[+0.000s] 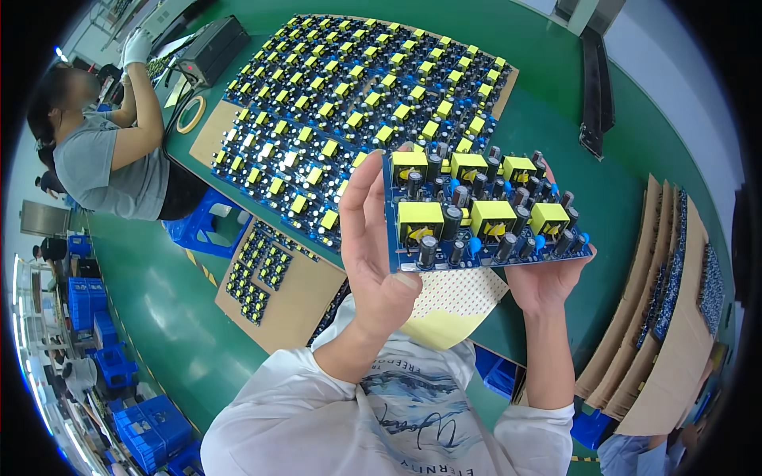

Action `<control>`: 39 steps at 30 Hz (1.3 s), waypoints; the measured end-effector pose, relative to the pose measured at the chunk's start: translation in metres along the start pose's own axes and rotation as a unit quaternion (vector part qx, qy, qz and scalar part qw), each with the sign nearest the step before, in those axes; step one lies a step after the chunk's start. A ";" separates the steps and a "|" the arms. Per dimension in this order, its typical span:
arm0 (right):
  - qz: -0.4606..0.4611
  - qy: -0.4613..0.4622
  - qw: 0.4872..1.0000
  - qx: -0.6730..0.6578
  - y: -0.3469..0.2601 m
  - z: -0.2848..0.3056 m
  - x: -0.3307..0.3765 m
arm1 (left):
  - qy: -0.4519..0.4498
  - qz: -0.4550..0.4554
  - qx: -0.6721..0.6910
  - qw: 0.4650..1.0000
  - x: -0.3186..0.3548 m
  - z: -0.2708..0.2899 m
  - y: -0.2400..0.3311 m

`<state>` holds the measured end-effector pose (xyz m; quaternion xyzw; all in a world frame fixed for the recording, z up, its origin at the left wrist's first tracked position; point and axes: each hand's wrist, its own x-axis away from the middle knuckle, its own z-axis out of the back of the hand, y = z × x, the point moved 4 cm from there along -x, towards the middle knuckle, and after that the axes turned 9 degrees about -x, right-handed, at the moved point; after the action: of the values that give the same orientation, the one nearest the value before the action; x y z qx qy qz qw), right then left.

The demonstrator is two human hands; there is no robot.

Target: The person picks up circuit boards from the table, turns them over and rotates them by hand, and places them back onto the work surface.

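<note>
Between my two hands I hold up a blue circuit board panel (476, 260), tilted so its parts face me. It carries yellow transformers, dark cylindrical capacitors and small blue discs. My left hand (369, 238) grips the panel's left edge, with the thumb at the lower corner and fingers up the side. My right hand (548, 278) supports the lower right edge; most of its fingers are hidden behind the board. Beyond the panel, many similar circuit boards (317, 107) lie in rows on cardboard. A yellow sheet with small red marks (452, 305) lies below the held panel.
Cardboard with more boards (294, 305) sits low at the left. Cardboard sheets with boards between them (651, 317) stand at the right. A co-worker (107, 159) with raised gloved hands is at the far left, near a black box (213, 51), a tape roll (190, 115) and a blue stool (210, 222).
</note>
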<state>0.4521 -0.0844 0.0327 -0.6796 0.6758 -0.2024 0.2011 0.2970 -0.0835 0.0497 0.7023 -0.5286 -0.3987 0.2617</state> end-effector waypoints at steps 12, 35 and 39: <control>-0.035 -0.035 0.995 -0.091 0.004 0.008 -0.002 | 0.005 0.054 -0.046 0.997 0.005 0.007 0.000; 0.043 -0.270 0.959 0.075 -0.003 -0.004 0.005 | -0.081 0.019 0.288 0.954 -0.013 0.002 0.008; 0.004 -0.303 0.953 0.009 0.001 -0.007 0.011 | -0.076 0.048 0.316 0.944 -0.014 0.001 0.002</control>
<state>0.4477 -0.0951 0.0382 -0.7042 0.5843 0.0082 0.4032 0.2934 -0.0709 0.0546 0.6902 -0.6789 -0.2504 0.0038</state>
